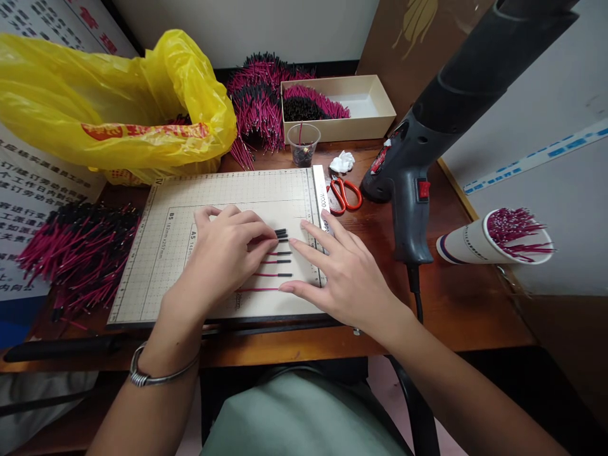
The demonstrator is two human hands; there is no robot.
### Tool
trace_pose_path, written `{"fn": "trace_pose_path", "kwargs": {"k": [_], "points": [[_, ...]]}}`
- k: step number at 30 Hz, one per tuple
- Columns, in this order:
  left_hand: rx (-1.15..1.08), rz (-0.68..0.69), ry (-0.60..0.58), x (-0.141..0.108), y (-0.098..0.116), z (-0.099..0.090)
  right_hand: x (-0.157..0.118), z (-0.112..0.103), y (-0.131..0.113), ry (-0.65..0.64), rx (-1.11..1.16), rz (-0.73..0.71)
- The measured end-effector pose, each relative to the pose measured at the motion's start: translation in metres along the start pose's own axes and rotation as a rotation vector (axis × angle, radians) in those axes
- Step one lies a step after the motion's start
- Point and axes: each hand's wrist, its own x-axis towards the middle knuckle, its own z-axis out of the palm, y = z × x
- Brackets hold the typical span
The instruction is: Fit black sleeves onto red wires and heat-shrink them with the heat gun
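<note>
Several dark red wires (266, 275) with black sleeves at their right ends lie side by side on a cream paper cutter board (228, 190) with a printed grid. My left hand (228, 244) rests over the left part of these wires, its thumb and index finger pinched together at the black end of one wire. To the right, my right hand (337, 266) is spread, palm down. Its index fingertip is near the black ends, and its thumb tip touches the board by the right end of the lowest wire.
A yellow plastic bag (156, 107) and a wire pile (85, 253) are at left. Behind the board are more wires (259, 101), a box (370, 117) and a small plastic cup (304, 152). Red-handled scissors (351, 195), a heat gun (408, 183) and a paper cup (468, 242) stand at right.
</note>
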Motion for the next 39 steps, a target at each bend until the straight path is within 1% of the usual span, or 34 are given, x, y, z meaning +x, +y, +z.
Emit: {"fn": "trace_pose_path", "kwargs": {"k": [4, 10, 31, 35, 39], "points": [[-0.002, 0.007, 0.013, -0.0006, 0.0001, 0.0009, 0.0000, 0.0000, 0.0000, -0.003, 0.005, 0.004], [-0.014, 0.002, -0.004, -0.0002, -0.0003, 0.0004, 0.0000, -0.0004, 0.0003, -0.001, 0.005, -0.006], [0.004, -0.016, -0.011, 0.0003, 0.0030, -0.0008, 0.0017, -0.0076, 0.0004, -0.082, -0.035, -0.029], [-0.019, -0.009, 0.006, -0.0016, 0.0028, -0.0008, 0.0010, -0.0074, 0.0024, -0.055, 0.030, -0.029], [-0.028, -0.014, 0.010, -0.0024, 0.0014, -0.0018, 0.0013, -0.0071, 0.0034, -0.020, 0.032, -0.041]]}}
